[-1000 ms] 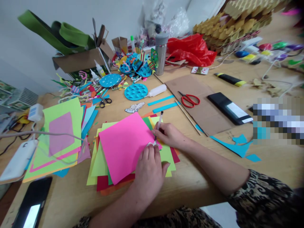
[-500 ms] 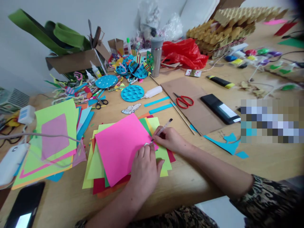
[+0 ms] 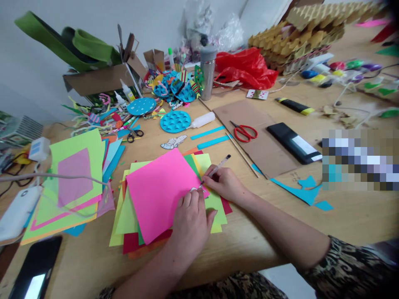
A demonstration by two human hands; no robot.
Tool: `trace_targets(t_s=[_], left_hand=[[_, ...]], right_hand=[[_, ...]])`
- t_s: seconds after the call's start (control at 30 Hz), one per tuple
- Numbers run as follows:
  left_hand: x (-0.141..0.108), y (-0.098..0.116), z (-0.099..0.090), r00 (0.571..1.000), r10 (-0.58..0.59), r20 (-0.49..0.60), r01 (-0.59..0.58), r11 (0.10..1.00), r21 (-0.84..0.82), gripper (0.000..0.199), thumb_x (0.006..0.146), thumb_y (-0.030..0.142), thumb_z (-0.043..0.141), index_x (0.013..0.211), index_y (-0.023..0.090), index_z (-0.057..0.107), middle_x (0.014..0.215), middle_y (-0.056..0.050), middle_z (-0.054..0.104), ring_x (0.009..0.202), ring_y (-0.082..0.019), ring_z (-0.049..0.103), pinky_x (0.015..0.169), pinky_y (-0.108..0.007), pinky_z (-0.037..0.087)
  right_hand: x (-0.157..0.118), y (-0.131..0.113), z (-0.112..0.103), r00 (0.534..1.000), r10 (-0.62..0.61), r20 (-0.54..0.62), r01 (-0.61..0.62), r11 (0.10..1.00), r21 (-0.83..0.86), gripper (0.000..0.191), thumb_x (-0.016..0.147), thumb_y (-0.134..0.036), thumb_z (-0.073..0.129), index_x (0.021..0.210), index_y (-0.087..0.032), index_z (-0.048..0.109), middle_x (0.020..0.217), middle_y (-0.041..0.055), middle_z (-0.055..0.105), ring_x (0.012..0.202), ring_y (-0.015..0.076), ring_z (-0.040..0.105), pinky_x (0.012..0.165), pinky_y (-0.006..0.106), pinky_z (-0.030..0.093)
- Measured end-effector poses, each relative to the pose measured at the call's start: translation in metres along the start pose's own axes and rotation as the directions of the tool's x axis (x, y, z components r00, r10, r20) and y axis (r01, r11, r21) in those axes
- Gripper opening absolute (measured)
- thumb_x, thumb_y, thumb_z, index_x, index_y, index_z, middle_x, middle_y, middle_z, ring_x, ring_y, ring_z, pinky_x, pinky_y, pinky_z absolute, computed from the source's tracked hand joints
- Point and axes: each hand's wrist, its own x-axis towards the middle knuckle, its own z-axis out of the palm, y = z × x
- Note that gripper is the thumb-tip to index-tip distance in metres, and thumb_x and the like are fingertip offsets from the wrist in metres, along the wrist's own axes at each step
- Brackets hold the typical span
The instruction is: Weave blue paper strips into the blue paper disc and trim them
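A pen (image 3: 216, 168) is pinched in my right hand (image 3: 226, 182), its tip down at the right corner of a pink paper sheet (image 3: 158, 195). My left hand (image 3: 191, 216) lies flat with fingers stretched over that same corner. Beneath its fingertips a small white paper cutout (image 3: 195, 189) partly shows; the rest of it is hidden. The pink sheet rests on a fanned stack of coloured papers (image 3: 124, 226) in yellow, green, red and orange. Just beyond the stack lies a grey-and-white fish-shaped cutout (image 3: 173, 142).
Red-handled scissors (image 3: 246, 133) lie on a cardboard sheet (image 3: 232, 110), beside a black phone (image 3: 293, 143). A glue bottle (image 3: 203, 120) touches a blue scaled disc (image 3: 175, 121). Another paper pile (image 3: 76, 143) sits at left. A steel flask (image 3: 207, 74) stands behind.
The view has shifted slightly, so most things appear a little further right. Both hands keep their places on the pink sheet, and the pen tip stays near its corner.
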Motion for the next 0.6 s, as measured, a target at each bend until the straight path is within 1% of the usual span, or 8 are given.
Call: trace_targets(t_s=[0.27, 0.6], left_hand=[[-0.0001, 0.0002, 0.0006, 1.0, -0.005, -0.001, 0.005, 1.0, 0.002, 0.048, 0.088, 0.036, 0.054, 0.124, 0.004, 0.05, 0.107, -0.014, 0.06, 0.099, -0.027, 0.052, 0.084, -0.042, 0.047], [-0.0001, 0.0006, 0.0005, 1.0, -0.006, 0.022, 0.006, 1.0, 0.002, 0.049, 0.088, 0.035, 0.054, 0.124, 0.002, 0.05, 0.107, -0.015, 0.06, 0.099, -0.028, 0.052, 0.084, -0.043, 0.047]], right_hand=[[-0.0007, -0.0014, 0.0, 0.999, 0.013, -0.03, -0.013, 1.0, 0.007, 0.014, 0.08, -0.026, 0.057, 0.069, -0.017, 0.058, 0.057, -0.0028, 0.052, 0.048, 0.0089, 0.044, 0.046, 0.022, 0.035], [-0.0025, -0.0034, -0.0006, 0.999, -0.004, -0.033, 0.003, 1.0, -0.03, 0.015, 0.08, -0.023, 0.055, 0.067, -0.017, 0.057, 0.059, -0.0013, 0.055, 0.048, 0.0088, 0.046, 0.047, 0.022, 0.035]])
